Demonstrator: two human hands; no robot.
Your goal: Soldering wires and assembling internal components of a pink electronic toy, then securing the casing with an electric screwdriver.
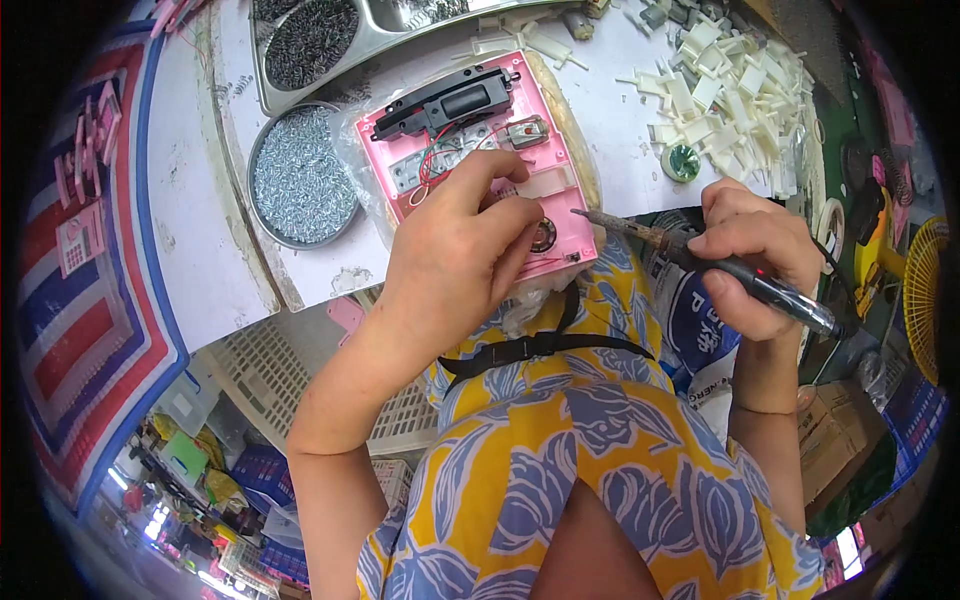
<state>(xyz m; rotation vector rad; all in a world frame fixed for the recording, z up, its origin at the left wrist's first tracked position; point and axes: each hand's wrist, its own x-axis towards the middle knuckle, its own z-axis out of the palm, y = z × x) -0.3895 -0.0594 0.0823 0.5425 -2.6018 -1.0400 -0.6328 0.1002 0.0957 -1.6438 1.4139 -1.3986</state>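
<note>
An open pink plastic housing [578, 222] lies tilted on a wrapped pad at the table's near edge. Across its far end sits a black plastic mechanism [455, 103], with a small motor [527, 132] and thin red and green wires [432, 160] below it. My left hand [465, 230] rests over the housing's left side, its thumb and fingers curled together; whatever they pinch is hidden. Close to those fingertips is a round black part [543, 236]. In my right hand [755, 255] is a soldering iron [735, 270], its tip above the housing's right edge.
Left of the housing stands a round metal bowl [252, 185] full of small screws. Behind it, a metal tray [385, 50] holds dark springs. White plastic pieces [735, 90] are heaped at the far right beside a solder spool [681, 162]. A yellow fan [928, 300] stands at right.
</note>
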